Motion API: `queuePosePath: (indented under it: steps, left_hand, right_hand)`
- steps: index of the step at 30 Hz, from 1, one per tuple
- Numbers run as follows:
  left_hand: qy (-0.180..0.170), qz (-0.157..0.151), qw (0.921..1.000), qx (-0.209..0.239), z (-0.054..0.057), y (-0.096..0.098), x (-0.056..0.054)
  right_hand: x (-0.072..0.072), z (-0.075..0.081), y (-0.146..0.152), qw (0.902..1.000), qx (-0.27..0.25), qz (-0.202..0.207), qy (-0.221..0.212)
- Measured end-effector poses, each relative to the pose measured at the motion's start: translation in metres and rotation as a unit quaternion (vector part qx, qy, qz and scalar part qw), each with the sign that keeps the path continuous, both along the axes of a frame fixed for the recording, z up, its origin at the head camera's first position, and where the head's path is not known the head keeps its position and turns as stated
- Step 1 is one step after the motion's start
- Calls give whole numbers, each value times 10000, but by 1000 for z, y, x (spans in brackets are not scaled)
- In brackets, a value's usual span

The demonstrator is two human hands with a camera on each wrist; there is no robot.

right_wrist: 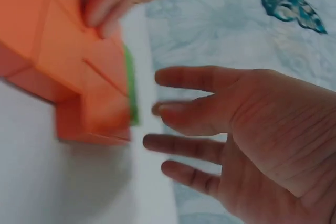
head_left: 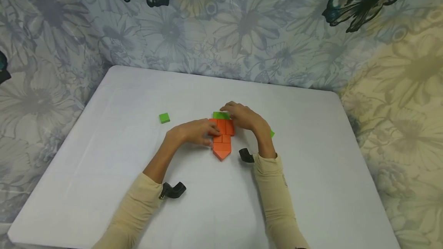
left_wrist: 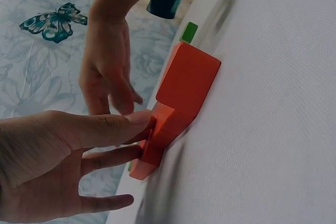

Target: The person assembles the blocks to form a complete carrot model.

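Note:
Orange blocks [head_left: 221,139] lie joined in a flat figure on the white table, its pointed end toward the person. Along the far end of the figure sits a green block [head_left: 220,115]. My left hand [head_left: 195,130] comes in from the left and touches the orange blocks with its fingertips; its fingers are fairly straight in the left wrist view. Over the far right part of the figure hovers my right hand [head_left: 245,116], near the green block. In the right wrist view its fingers [right_wrist: 189,148] are spread, with nothing between them.
A loose green block [head_left: 164,118] lies on the table to the left of the figure. Part of another green block [head_left: 272,133] shows beside the right wrist. The white table [head_left: 214,210] ends at a flower-patterned wall [head_left: 207,30] with butterflies.

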State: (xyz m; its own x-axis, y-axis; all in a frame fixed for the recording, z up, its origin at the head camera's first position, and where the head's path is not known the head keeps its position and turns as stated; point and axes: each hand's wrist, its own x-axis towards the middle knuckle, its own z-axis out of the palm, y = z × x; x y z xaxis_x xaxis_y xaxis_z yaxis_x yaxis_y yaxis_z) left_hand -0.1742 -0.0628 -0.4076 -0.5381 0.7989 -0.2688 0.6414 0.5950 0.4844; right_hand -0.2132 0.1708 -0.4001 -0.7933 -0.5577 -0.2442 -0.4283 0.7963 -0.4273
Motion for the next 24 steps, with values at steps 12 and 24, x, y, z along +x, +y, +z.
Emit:
queuePosePath:
  steps: [12,24]
  left_hand:
    - [-108,139,9998,-61,1,-1,-2]
    - [-161,35,9998,84,-2,0,-2]
  right_hand:
    - [25,45,75,9658,1318,-1658,-1495]
    - [16,15,91,9709,1105,-1805,-1121]
